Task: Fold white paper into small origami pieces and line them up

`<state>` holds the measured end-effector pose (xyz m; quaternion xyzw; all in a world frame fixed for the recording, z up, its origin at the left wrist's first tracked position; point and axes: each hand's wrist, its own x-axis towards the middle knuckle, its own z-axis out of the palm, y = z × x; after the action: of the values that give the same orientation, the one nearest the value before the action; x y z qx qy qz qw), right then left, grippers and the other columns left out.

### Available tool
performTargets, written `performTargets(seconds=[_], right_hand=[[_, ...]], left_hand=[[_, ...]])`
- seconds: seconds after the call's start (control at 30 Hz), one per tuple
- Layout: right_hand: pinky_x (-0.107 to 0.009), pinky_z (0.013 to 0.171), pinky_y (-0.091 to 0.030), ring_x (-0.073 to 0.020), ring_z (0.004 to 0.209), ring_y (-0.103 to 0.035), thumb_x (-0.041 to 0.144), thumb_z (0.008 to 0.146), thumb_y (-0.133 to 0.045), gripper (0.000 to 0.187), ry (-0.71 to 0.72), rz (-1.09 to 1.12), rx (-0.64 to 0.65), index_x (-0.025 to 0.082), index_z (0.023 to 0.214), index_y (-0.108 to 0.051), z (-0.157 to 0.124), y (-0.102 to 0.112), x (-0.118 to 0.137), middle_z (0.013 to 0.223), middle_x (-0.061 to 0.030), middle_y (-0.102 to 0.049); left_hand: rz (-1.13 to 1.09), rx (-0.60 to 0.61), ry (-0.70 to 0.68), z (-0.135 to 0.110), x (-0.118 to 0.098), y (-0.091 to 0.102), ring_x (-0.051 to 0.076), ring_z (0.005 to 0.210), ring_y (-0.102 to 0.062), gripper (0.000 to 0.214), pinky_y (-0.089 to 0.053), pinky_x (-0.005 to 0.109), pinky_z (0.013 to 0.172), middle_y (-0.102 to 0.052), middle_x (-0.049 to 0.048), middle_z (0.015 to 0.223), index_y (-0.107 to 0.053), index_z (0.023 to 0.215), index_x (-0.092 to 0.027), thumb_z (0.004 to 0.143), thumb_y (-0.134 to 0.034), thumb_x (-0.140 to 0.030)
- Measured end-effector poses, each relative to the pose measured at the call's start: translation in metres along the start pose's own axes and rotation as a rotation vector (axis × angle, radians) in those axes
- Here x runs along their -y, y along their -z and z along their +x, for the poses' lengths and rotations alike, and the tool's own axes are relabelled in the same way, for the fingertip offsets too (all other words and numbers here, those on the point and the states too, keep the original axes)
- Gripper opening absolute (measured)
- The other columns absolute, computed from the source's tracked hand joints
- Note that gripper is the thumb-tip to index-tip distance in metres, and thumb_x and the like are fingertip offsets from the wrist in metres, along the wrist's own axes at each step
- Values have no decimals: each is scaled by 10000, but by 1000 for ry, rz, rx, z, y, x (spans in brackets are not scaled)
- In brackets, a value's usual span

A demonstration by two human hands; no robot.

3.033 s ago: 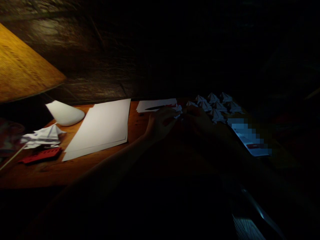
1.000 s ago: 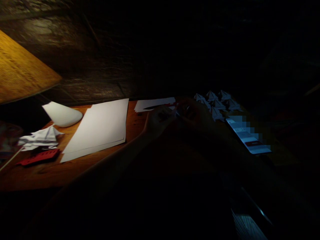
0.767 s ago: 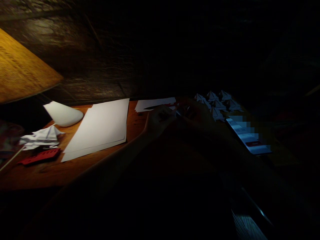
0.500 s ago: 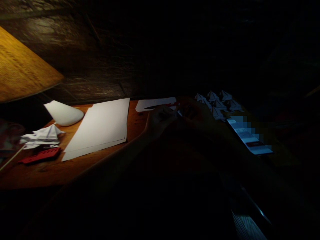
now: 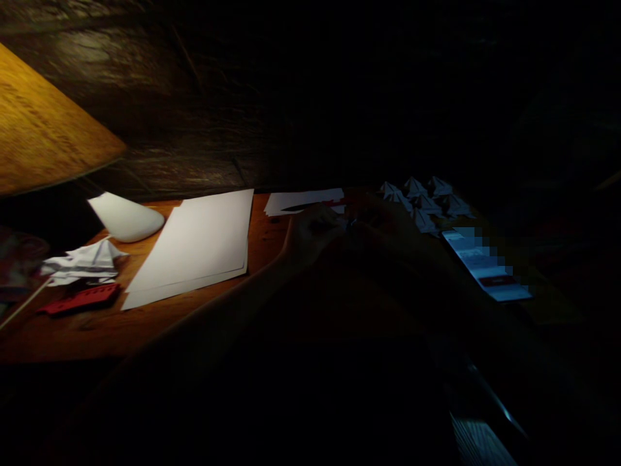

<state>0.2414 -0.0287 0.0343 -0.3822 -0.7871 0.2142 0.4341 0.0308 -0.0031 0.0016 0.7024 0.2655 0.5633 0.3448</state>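
Both of my hands are close together over the table's middle, in deep shadow. My left hand (image 5: 313, 230) has its fingers pinched together on a small pale piece of paper (image 5: 350, 224). Opposite it, my right hand (image 5: 385, 223) is closed on the same piece; its fingers are very dark. Just behind the left hand lies a knife (image 5: 299, 207) with a dark blade and red handle, on a stack of small white sheets (image 5: 279, 200). Several folded paper shapes (image 5: 427, 204) stand in a group beyond my right hand.
Large white sheets (image 5: 194, 246) lie on the wooden table (image 5: 264, 249) left of my hands. Farther left are a white lamp base (image 5: 129, 220), a crumpled folded paper (image 5: 85, 262) and a red object (image 5: 80, 299). A lampshade (image 5: 48, 129) hangs above. A lit phone (image 5: 490, 268) lies right.
My fingers have shifted slightly around the small paper, and less of its bright edge shows. The whole view has moved a little; the things on the table stay in place.
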Motion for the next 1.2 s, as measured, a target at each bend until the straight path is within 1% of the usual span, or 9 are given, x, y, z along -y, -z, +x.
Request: performTargets(seconds=[0.17,0.3,0.4,0.5,0.6,0.77,0.97,1.1,1.2], right_hand=[[-300,677,-444,-193,786,-641,396,906,-679,197,5,8,0,216,979,-648,0,0,-2,887,-27,-707],[-305,692,-450,-192,791,-629,408,898,-693,204,4,37,-33,219,942,-631,1,0,-4,898,-31,-698],[-309,707,-458,-194,809,-633,389,896,-690,179,23,41,-72,221,938,-642,1,-1,-2,920,-34,-706],[-312,709,-466,-195,808,-640,370,890,-682,160,6,42,-107,218,927,-648,1,-3,2,910,-36,-713],[-312,699,-468,-191,795,-630,384,885,-675,172,-16,27,-118,217,918,-647,1,-3,4,898,-37,-708],[-307,681,-461,-184,788,-611,424,888,-711,221,-41,44,-102,224,947,-636,0,-6,2,903,-32,-680],[-317,690,-479,-187,799,-606,476,915,-697,263,-79,114,-198,235,929,-592,0,-12,3,886,-24,-644],[-345,767,-515,-215,916,-650,445,905,-709,250,-59,121,-186,253,1049,-640,0,-12,3,1001,-35,-689],[-353,760,-519,-214,884,-655,431,904,-706,228,-91,110,-162,243,1029,-673,0,-12,3,988,-43,-712]], left_hand=[[14,41,24,0,-4,1,165,816,-691,177,-560,299,740,-726,14,862,-712,889,-197,768,-829,-250],[-77,55,21,1,-4,1,177,901,-702,384,-572,294,761,-731,38,1031,-671,1060,-214,733,-865,-267],[-172,36,107,1,-1,-1,172,897,-707,492,-581,297,765,-731,40,1071,-645,1160,-232,728,-878,-270],[-252,39,241,0,2,-3,176,878,-713,366,-591,320,794,-749,35,992,-692,1084,-210,763,-846,-295],[-314,51,305,-2,2,-4,172,857,-707,268,-592,321,800,-751,30,929,-708,965,-195,768,-838,-324],[-362,34,357,-2,2,-4,146,757,-682,286,-566,282,684,-738,22,878,-705,1017,-201,778,-828,-300],[-340,43,399,-2,6,-4,157,699,-665,283,-531,289,620,-705,23,800,-693,966,-193,800,-848,-362],[-339,58,379,-3,2,-5,161,793,-693,271,-562,304,714,-743,37,907,-706,929,-193,812,-845,-394],[-321,97,354,-4,-2,-7,160,821,-702,266,-572,311,754,-748,30,912,-721,903,-200,851,-814,-444]])
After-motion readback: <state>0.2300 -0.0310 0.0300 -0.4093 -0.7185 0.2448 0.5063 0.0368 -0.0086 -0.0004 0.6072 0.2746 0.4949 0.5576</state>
